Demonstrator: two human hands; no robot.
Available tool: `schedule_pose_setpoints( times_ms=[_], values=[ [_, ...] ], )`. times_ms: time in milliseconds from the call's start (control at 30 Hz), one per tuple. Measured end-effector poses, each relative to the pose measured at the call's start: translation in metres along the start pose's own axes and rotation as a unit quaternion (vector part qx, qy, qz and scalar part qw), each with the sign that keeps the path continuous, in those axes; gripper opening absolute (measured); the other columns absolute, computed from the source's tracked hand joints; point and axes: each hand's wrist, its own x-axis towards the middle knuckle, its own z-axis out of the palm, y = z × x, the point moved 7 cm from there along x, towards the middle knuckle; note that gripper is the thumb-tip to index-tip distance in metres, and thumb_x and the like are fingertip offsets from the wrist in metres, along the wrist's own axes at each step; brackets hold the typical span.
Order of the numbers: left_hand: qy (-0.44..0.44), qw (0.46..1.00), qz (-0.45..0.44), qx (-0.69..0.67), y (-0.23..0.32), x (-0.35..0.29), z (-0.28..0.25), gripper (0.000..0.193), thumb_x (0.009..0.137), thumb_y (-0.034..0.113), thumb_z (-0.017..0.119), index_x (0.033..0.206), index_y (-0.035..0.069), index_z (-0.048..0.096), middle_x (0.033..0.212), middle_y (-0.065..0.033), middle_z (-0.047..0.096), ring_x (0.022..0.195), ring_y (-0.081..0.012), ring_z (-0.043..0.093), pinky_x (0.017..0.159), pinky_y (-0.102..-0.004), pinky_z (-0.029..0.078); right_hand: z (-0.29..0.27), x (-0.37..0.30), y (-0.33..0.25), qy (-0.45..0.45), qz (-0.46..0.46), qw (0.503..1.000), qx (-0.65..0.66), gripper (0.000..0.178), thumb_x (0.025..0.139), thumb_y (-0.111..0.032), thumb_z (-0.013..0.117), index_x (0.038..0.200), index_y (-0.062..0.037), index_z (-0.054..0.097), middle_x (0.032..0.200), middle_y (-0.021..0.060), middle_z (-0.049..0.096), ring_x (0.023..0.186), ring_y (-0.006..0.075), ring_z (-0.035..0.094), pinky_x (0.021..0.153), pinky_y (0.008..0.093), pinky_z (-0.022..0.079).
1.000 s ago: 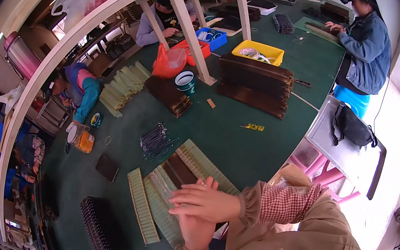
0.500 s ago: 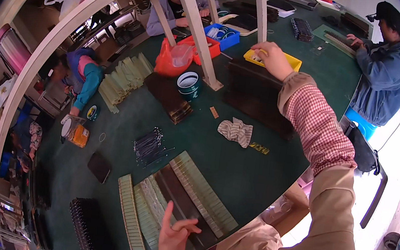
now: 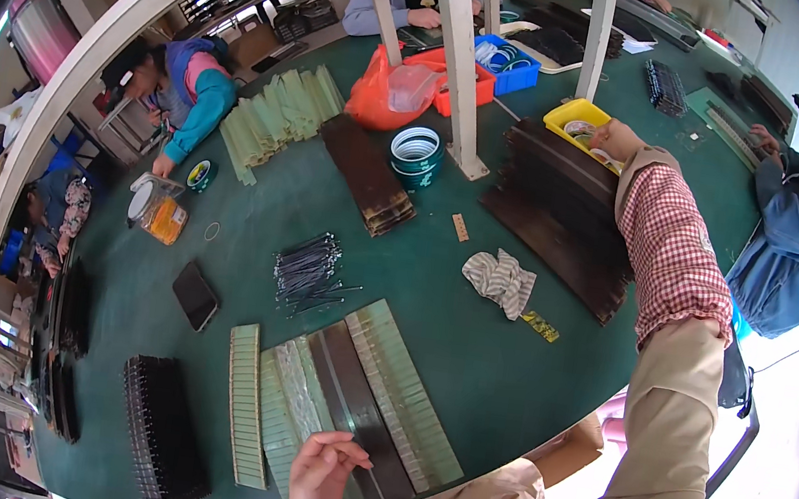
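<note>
My right hand [image 3: 620, 141] reaches into the yellow bin [image 3: 579, 110] at the far right, its fingers bent inward among small round items. What it grips there is hidden. My left hand [image 3: 321, 477] hovers at the near edge of the table, fingers curled toward the thumb; anything in them is too small to make out. Beside it lies a flat dark brown strip [image 3: 355, 395] between pale green slatted panels [image 3: 401, 391]. A separate narrow slatted strip [image 3: 248, 406] lies to their left. Thin dark pins with pale tips [image 3: 308, 270] are heaped beyond the panels.
Stacks of dark brown strips [image 3: 562, 205] lie near the bin. A striped cloth [image 3: 499, 281], a phone [image 3: 196, 295], a green tape roll [image 3: 416, 156] and a black bristly stack [image 3: 164, 431] share the green table [image 3: 542, 390]. A white post [image 3: 459, 66] rises mid-table. Several people sit around.
My right hand has gone from above the yellow bin down into it. The fingers of my left hand have drawn in, the index finger no longer stretched out. The view has shifted.
</note>
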Motion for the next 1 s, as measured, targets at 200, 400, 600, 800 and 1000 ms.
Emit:
schedule_pose_setpoints(
  times_ms=[200,400,600,800,1000],
  values=[
    [0.082,0.996,0.007,0.021,-0.002,-0.02,-0.005,0.029,0.098,0.022,0.051,0.099,-0.005,0.062,0.087,-0.0169,0.066,0.083,-0.028,0.062,0.082,-0.0405,0.049,-0.023,-0.023,0.028,0.259,0.047,0.965,-0.001,0.017,0.08,-0.017,0.071,0.093,-0.0072,0.074,0.089,0.0151,0.069,0.092,0.0303,0.065,0.087,0.039,0.051],
    [0.063,0.997,0.032,0.024,-0.003,-0.038,-0.023,0.037,0.102,0.025,0.045,0.093,-0.004,0.066,0.086,-0.0191,0.067,0.088,-0.0274,0.063,0.086,-0.0395,0.048,-0.093,-0.038,0.023,0.133,-0.025,0.927,0.349,0.022,0.088,-0.016,0.068,0.106,-0.0027,0.069,0.096,0.0016,0.067,0.089,0.0104,0.059,0.08,0.0268,0.046],
    [-0.103,0.993,0.06,0.017,-0.002,-0.033,0.011,0.061,0.105,0.042,0.028,0.104,-0.007,0.064,0.097,-0.0195,0.068,0.093,-0.029,0.062,0.094,-0.0412,0.044,-0.108,-0.201,-0.136,0.048,-0.183,0.856,0.482,0.026,0.094,-0.02,0.063,0.11,0.0,0.065,0.098,-0.0008,0.066,0.093,0.0075,0.057,0.087,0.0228,0.042],
    [-0.067,0.991,0.102,-0.063,0.01,-0.021,0.029,0.063,0.105,0.046,0.025,0.144,-0.003,0.033,0.122,-0.0211,0.062,0.109,-0.029,0.059,0.101,-0.0429,0.041,-0.031,-0.393,-0.273,0.046,-0.406,0.814,0.412,0.013,0.083,-0.004,0.068,0.095,0.0001,0.065,0.094,0.004,0.064,0.093,0.0188,0.06,0.089,0.0348,0.047],
    [-0.229,0.941,0.088,-0.233,0.001,-0.05,0.011,0.037,0.104,0.024,0.043,0.128,-0.003,0.048,0.113,-0.0157,0.066,0.106,-0.0245,0.062,0.099,-0.0372,0.044,0.03,-0.487,-0.317,0.117,-0.575,0.766,0.263,0.021,0.076,0.005,0.067,0.096,-0.0009,0.067,0.1,0.0114,0.063,0.095,0.0296,0.061,0.093,0.0438,0.046]
  ],
)
